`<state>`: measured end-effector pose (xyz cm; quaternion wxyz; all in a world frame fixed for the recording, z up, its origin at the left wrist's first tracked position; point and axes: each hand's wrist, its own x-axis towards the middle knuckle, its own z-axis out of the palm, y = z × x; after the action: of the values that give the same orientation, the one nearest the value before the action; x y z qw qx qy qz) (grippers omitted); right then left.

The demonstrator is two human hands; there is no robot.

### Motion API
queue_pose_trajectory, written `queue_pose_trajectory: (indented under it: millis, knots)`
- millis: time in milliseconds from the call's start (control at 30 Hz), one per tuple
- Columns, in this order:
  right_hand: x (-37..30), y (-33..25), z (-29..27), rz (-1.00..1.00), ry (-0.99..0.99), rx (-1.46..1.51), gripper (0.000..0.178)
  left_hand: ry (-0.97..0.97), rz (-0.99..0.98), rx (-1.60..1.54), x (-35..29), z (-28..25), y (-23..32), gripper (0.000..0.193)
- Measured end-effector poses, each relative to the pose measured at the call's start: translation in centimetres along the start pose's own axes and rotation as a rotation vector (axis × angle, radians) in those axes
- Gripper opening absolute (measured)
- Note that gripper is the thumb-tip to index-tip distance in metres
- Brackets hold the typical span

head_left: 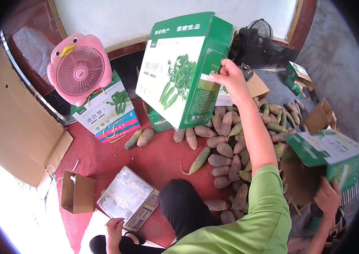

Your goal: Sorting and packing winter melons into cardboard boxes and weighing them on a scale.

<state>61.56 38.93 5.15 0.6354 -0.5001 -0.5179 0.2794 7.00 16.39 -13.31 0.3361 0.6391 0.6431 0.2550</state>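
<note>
My right hand grips the side of a green and white carton printed with leafy radishes, thumb and fingers pinched on its green edge. The carton is raised and tilted above the red floor. My left hand is low at the left, its fingers curled in with nothing visible in them. Beside it is a weighing scale with a whitish, crinkled top. Below the carton and right of it lie many green and brownish radishes in a heap.
At the right, a co-worker's hand holds another green carton with an open end. A pink fan stands at the left atop a printed carton. A small brown box sits left of the scale. A black fan is at the back.
</note>
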Motion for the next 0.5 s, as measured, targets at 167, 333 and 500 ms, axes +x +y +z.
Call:
queue_pose_trajectory:
  millis: [167, 333, 500]
  knots:
    - [-7.4, -7.7, 1.5, -0.163, -0.166, -0.308, 0.03, 0.11, 0.04, -0.045, -1.4, -2.0, 1.9, 0.014]
    - [-12.8, -10.4, 4.8, -0.316, -0.318, -0.406, 0.029, 0.252, 0.253, 0.004, -1.6, -5.6, 4.9, 0.017]
    - [-16.2, -8.6, 8.9, -0.479, -0.481, -0.494, 0.028, 0.54, 0.321, 0.121, 0.1, -9.4, 6.1, 0.049]
